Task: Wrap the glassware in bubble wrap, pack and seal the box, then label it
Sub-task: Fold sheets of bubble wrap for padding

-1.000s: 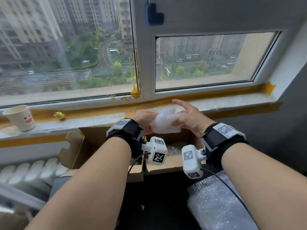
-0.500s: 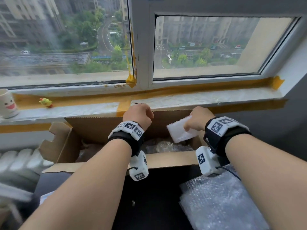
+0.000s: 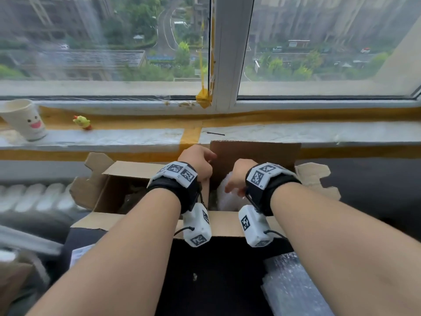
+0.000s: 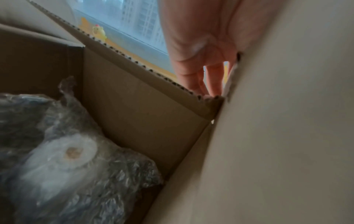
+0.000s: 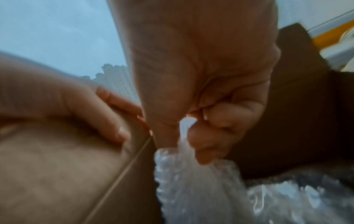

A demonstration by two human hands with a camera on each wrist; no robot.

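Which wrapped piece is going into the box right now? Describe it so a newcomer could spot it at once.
Start at the open cardboard box below the window sill. The right hand pinches a whitish bubble-wrapped bundle in its right section. Unlike the bundle already lying in the left section, fingers grip this one.

Black straps (image 3: 173, 190) with white plates bearing square black-and-white markers are worn on both bare forearms. White marker-printed camera blocks (image 3: 197, 226), trailing thin black cables, are hung beneath the wrists.

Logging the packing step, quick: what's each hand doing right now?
Left hand: grips the cardboard divider.
Right hand: pinches the bubble-wrapped bundle inside the box.
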